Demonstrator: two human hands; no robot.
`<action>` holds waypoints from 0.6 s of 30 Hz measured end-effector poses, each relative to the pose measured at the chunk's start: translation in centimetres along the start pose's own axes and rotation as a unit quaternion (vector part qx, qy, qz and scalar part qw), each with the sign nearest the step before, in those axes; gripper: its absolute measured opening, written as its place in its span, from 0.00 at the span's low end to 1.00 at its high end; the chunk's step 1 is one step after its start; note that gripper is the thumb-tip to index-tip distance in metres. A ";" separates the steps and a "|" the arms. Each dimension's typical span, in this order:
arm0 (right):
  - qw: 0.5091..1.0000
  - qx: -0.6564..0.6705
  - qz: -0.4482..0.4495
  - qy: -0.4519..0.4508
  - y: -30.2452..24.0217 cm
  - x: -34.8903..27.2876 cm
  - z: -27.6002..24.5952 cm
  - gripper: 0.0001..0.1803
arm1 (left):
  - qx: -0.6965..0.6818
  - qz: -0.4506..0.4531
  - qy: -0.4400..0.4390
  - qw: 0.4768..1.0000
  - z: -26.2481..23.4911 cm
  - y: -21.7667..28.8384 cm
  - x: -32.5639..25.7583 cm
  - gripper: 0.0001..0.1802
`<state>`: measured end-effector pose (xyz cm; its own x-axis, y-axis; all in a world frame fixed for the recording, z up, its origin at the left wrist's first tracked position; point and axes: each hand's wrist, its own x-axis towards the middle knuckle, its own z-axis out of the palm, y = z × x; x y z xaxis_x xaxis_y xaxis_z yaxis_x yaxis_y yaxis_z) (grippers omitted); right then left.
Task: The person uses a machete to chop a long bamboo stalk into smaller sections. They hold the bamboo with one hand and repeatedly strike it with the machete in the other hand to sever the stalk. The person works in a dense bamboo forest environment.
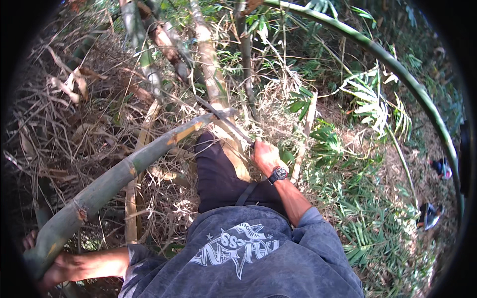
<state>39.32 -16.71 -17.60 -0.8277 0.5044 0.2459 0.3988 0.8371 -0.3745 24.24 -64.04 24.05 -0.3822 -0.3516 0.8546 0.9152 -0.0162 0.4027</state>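
Observation:
A thick green-grey bamboo pole (107, 180) slants from the lower left up to the middle. My left hand (55, 270) grips its near end at the lower left, fingers curled round it. In my right hand (267, 158), with a watch on the wrist, is a machete (232, 126), its dark narrow blade pointing up and left. The blade crosses the pole's far end, where pale cut wood shows; whether they touch, I cannot tell. Under that end runs a pale upright bamboo stem (213, 82), alongside my dark-trousered leg (216, 171).
Tangled dry twigs and leaves (59, 144) cover the left. More standing bamboo stems (133, 30) rise ahead. A long green bamboo (377, 47) arches over the right side. Leafy cuttings (367, 238) lie at right. Two people (430, 216) are small at the far right.

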 end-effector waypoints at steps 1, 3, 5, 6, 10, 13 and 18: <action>0.993 -0.014 0.058 -0.101 -0.2 1.5 0.0 0.10 | 0.007 -0.016 0.018 1.000 -1.4 0.4 -0.6 0.43; 0.998 -0.015 0.050 -0.034 0.9 2.5 1.3 0.07 | 0.064 -0.040 0.082 0.994 -2.6 0.5 -2.6 0.46; 0.999 -0.009 0.002 -0.044 1.6 3.3 0.9 0.07 | 0.167 -0.059 0.169 0.970 -1.8 0.7 -4.8 0.48; 0.998 0.007 -0.014 -0.058 1.9 3.6 1.2 0.09 | 0.216 -0.078 0.213 0.950 -1.0 1.1 -5.7 0.49; 0.995 0.016 -0.021 -0.093 2.9 4.0 0.8 0.14 | -0.054 -0.083 0.053 0.994 -11.0 -1.5 -5.7 0.53; 0.872 0.392 0.133 -0.262 3.8 1.3 2.1 0.07 | -0.282 -0.099 -0.098 0.949 -12.1 -2.6 -6.1 0.57; 0.934 0.269 0.168 -0.161 -0.4 -0.9 -0.7 0.14 | -0.276 -0.111 -0.104 0.949 -14.1 -1.4 -5.7 0.56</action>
<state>40.15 -17.36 -17.02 -0.8014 0.5577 -0.2162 0.4734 0.3704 -0.7992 26.93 -75.20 14.02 -0.5377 -0.0904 0.8383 0.7151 -0.5757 0.3966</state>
